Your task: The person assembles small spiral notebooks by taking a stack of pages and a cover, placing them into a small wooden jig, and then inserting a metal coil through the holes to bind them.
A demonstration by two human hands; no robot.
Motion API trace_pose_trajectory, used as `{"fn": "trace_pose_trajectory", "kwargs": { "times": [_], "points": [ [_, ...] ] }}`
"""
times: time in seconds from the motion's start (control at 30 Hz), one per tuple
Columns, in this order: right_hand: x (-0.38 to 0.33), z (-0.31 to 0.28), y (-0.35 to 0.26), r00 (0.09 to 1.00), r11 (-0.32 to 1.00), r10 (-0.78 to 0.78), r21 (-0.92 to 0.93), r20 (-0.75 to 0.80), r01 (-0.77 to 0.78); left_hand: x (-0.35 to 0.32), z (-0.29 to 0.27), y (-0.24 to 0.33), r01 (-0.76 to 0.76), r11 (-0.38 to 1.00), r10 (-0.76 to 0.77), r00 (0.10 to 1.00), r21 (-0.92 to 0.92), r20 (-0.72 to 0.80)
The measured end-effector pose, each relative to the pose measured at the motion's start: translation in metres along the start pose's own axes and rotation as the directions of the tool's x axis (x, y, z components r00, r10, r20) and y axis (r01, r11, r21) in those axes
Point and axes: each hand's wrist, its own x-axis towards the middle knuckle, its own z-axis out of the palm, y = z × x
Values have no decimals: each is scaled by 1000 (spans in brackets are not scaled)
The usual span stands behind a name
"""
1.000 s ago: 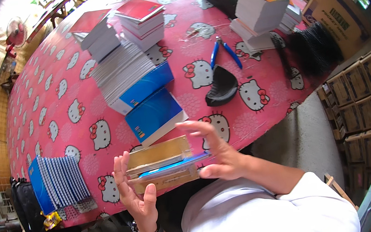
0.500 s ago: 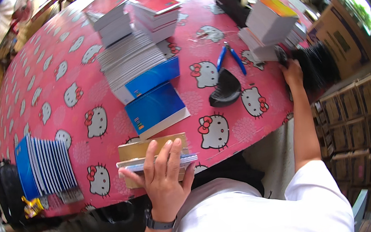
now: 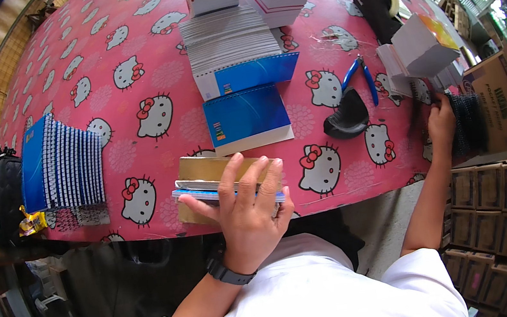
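L hand: fingers spread flat, released, pressing down on top of a small stack of booklets w/ brown card covers and a blue edge showing; stack sits at the near edge of the surface, right in front of the person. Black watch on that wrist. R hand is stretched out to the far right edge, fingers curled onto a bundle of black binding combs, touching it; can't tell if they actually grip it. Just beyond the stack under the L hand lies a blue-covered notebook, and behind that a fanned pile of white-edged pads w/ a blue cover. Between the two hands: a black curved piece and blue-handled pliers, near each other. Above the R hand a tilted white block of paper w/ a yellow-orange top, and a black tape dispenser further back. Far left, a row of blue spiral-bound notebooks standing on edge, a black bag just off the surface beside them. Cloth is pink w/ a cartoon cat print. Cardboard boxes stacked lower right.
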Motion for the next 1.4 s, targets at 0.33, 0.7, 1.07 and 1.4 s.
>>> {"fn": "trace_pose_trajectory", "kwargs": {
  "times": [0.33, 0.7, 1.07, 1.4],
  "points": [
    [-104, -86, -202, 550, 376, -703, 892, 451, -250, 1, -45, -46, -4, 977, 6, 1000, -211, 9],
    [-132, -78, -248, 697, 370, -676, 928, 239, 41, -3, -10, -8, 71, 992, -65, 995, -101, 69],
    [-122, -79, -248, 478, 387, -817, 921, 323, 40, -8, 4, -9, 34, 993, -39, 998, -111, -45],
    [-121, -77, -250, 540, 328, -818, 932, 200, 151, 7, -25, -5, 38, 987, -22, 995, -158, 102]
  ]
}}
